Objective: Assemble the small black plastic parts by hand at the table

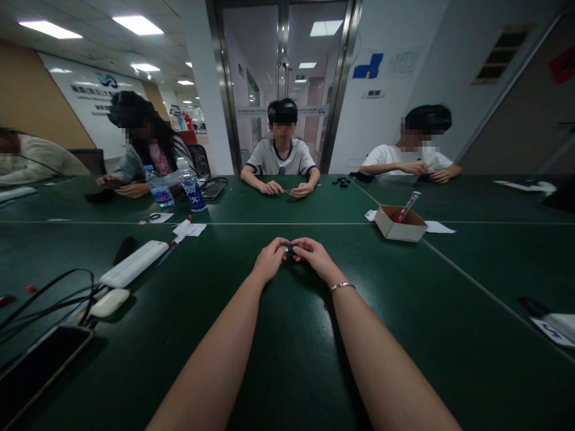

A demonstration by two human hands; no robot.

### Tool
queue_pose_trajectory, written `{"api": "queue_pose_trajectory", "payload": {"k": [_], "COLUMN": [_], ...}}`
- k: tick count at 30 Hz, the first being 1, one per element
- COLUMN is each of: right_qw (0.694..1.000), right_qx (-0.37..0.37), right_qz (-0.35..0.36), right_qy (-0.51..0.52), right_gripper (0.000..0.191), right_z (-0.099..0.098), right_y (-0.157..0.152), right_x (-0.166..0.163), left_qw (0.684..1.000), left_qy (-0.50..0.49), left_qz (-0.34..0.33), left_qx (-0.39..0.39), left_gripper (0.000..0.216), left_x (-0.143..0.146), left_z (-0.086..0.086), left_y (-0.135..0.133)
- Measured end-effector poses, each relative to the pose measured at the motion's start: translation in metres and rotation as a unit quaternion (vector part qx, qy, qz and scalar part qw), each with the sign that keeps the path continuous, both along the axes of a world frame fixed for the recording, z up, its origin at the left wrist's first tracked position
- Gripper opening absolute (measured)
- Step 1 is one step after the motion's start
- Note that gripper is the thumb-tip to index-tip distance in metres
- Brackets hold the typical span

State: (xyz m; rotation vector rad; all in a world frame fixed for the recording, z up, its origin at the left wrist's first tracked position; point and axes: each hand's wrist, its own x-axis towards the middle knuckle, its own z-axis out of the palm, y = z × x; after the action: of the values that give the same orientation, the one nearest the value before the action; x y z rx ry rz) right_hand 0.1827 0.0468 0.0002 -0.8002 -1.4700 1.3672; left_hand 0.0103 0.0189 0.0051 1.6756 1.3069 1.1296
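Observation:
Both my hands meet over the green table [287,335], with a small dark piece with a shiny part [289,250] pinched between them. My left hand [270,258] grips its left end with thumb and fingers. From the other side my right hand [313,256] closes on the right end; a silver bracelet [342,287] circles that wrist. The fingers cover most of the piece, so its exact kind cannot be made out.
To the left lie a white power strip [135,263], a white rounded case [110,303], cables and a phone [42,365]. Two bottles [192,190] stand beyond. An open box [401,225] holding a red tube sits right of my hands. Several people sit around the table.

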Motion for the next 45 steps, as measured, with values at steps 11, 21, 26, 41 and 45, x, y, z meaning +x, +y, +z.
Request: {"api": "queue_pose_trajectory", "payload": {"k": [11,21,26,41,45], "right_qw": [1.0,1.0,1.0,1.0,1.0], "right_qx": [0.0,-0.005,-0.008,-0.016,-0.014], "right_qz": [-0.002,-0.001,-0.004,-0.006,-0.005], "right_qy": [0.01,0.01,0.008,0.02,0.022], "right_gripper": [0.042,0.043,0.043,0.041,0.04], "right_z": [0.001,0.0005,0.0004,0.0004,0.0015], "right_y": [-0.0013,-0.0009,-0.0007,-0.0021,-0.0028], "right_x": [-0.0004,-0.0002,0.0001,0.0003,0.0006], "left_qw": [1.0,1.0,1.0,1.0,1.0], "left_qy": [-0.01,-0.007,-0.011,-0.002,-0.006], "left_qz": [0.003,0.005,0.009,0.01,0.011], "left_qx": [0.002,0.007,0.009,0.015,0.025], "left_gripper": [0.025,0.025,0.026,0.023,0.025], "left_x": [0.0009,0.0001,0.0003,-0.0001,0.0], "left_z": [0.001,-0.0002,-0.0035,0.0004,-0.0011], "left_y": [-0.0007,0.0002,0.0023,0.0002,0.0007]}}
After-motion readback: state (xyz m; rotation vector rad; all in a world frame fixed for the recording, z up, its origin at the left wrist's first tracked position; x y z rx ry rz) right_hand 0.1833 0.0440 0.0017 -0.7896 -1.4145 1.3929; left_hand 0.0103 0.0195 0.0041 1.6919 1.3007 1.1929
